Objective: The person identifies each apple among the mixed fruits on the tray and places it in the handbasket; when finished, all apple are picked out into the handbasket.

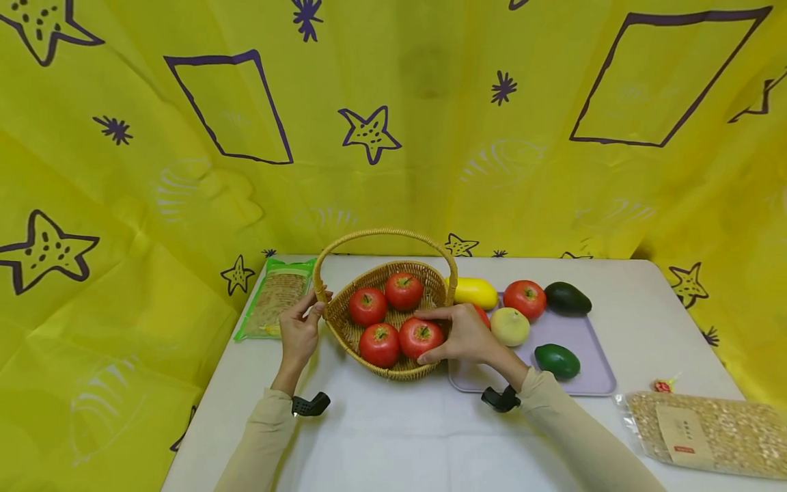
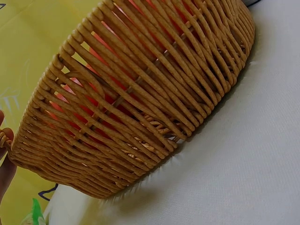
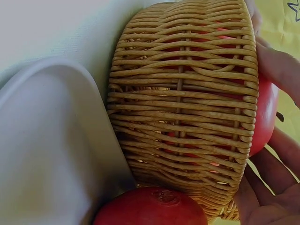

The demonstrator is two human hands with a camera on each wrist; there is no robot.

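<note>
A wicker basket [image 1: 335, 321] with a tall arched handle stands on the table and contains several red apples [image 1: 367, 306]. My left hand [image 1: 300, 333] pinches the basket at the left foot of its handle; in the left wrist view only its fingers [image 2: 5, 173] show, at the left edge. Inside the basket's right front, my right hand [image 1: 470, 336] grips an apple [image 1: 421, 337] between thumb and fingers. The right wrist view shows this apple [image 3: 266, 112] rising above the basket's rim, with the fingers spread around it.
Right of the basket, a lilac tray [image 1: 593, 355] bears a yellow squash-like item [image 1: 476, 292], a red apple [image 1: 525, 299], a pale round item [image 1: 509, 326] and two dark green ones [image 1: 557, 361]. A green-edged packet [image 1: 273, 301] lies left, a grain bag [image 1: 707, 434] right.
</note>
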